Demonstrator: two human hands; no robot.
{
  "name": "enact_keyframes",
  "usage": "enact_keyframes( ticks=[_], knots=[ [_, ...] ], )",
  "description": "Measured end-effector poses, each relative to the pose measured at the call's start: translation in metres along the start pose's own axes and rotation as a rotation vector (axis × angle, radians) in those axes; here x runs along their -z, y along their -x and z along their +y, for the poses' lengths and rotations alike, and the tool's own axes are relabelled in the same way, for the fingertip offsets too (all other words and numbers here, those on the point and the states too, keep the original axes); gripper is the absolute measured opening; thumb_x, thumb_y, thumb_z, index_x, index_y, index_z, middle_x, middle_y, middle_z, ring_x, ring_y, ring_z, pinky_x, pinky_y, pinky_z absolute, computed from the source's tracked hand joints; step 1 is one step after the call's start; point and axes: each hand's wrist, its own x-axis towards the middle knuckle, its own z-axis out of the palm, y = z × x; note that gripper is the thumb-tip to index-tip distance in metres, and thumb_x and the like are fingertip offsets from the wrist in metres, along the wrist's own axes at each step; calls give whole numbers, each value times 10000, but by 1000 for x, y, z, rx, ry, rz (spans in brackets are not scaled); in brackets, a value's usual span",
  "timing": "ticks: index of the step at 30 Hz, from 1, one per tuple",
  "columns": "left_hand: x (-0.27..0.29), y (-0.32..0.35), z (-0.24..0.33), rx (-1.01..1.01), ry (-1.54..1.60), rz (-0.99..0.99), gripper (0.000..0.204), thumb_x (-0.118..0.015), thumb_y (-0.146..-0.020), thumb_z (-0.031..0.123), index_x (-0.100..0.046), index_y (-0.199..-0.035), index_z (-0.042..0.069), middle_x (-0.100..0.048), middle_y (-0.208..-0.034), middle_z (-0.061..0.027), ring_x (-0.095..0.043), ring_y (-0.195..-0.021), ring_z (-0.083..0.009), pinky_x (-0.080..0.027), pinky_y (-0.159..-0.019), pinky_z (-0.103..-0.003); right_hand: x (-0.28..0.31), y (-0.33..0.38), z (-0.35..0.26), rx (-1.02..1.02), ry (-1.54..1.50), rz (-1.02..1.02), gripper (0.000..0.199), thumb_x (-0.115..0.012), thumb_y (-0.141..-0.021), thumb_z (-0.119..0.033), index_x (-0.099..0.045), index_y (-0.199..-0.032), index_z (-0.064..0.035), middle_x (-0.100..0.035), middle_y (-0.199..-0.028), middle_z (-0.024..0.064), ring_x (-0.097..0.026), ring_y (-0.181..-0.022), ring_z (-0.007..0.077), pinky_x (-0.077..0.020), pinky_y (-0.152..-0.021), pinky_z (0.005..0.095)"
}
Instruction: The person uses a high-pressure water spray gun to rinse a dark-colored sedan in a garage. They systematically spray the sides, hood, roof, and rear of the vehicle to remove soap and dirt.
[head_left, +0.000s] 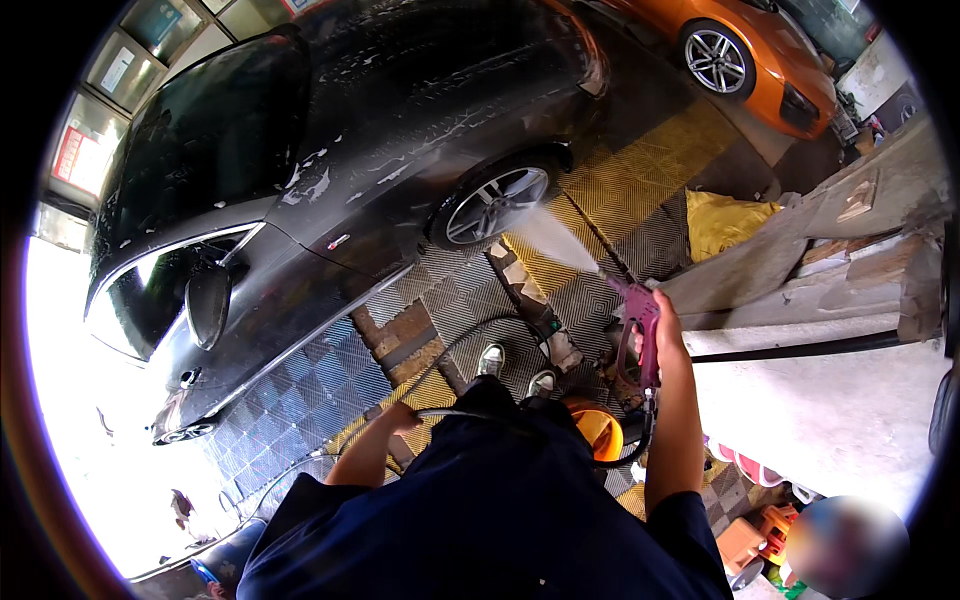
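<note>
My right hand (pixel 666 330) is wrapped round the grip of a purple pressure-washer spray gun (pixel 640 325). A white fan of water (pixel 560 240) leaves its nozzle and strikes the front wheel (pixel 497 205) of a dark car (pixel 370 130) with patches of foam on its body. A black hose (pixel 647 425) hangs from the bottom of the gun and curves back toward my waist. Low at my left side, my left hand (pixel 402 418) is closed round a stretch of hose; its fingers are partly hidden.
An orange car (pixel 770 60) stands at the far right. Beside my right leg is a yellow bucket (pixel 598 432). Hose loops across the grated floor tiles (pixel 330 375), some broken. A low wall (pixel 800 400) with a yellow cloth (pixel 725 222) beyond it borders my right.
</note>
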Motion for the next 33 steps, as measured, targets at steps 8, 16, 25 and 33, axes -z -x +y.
enact_keyframes(
  ticks=[8, 16, 25, 33],
  knots=[
    [-32, -27, 13, -58, 103, 74, 426, -709, -882, 487, -768, -976, 76, -744, -905, -180, -726, -880, -328, -571, -798, -449, -3, 16, -11, 94, -105, -185, 684, -482, -941, -719, -614, -1112, -70, -581, -681, 58, -514, -490, 130, -419, -440, 272],
    [-36, -7, 18, -80, -60, 45, 437, -576, -917, 493, -780, -1042, 127, -753, -945, -165, -725, -935, -350, -580, -821, -458, -11, 10, 2, 60, 87, -161, 677, -486, -910, -725, -642, -866, -68, -556, -578, 52, -501, -422, 183, -388, -376, 330],
    [-11, 2, 36, 85, 112, 71, 437, -661, -858, 484, -787, -1034, 104, -745, -989, -192, -722, -937, -373, -577, -818, -475, -162, 129, -73, 528, 397, -810, 637, -667, -863, -528, -655, -1119, 54, -674, -825, 69, -573, -625, 101, -450, -561, 251],
    [-63, -86, 17, 83, 280, -55, 550, -518, -958, 626, -746, -1160, 168, -735, -1117, -176, -693, -1046, -362, -536, -929, -470, -239, 96, -144, 745, 437, -664, 802, -643, -891, -425, -443, -1508, 48, -608, -855, 33, -511, -635, 59, -395, -539, 215]
  ],
)
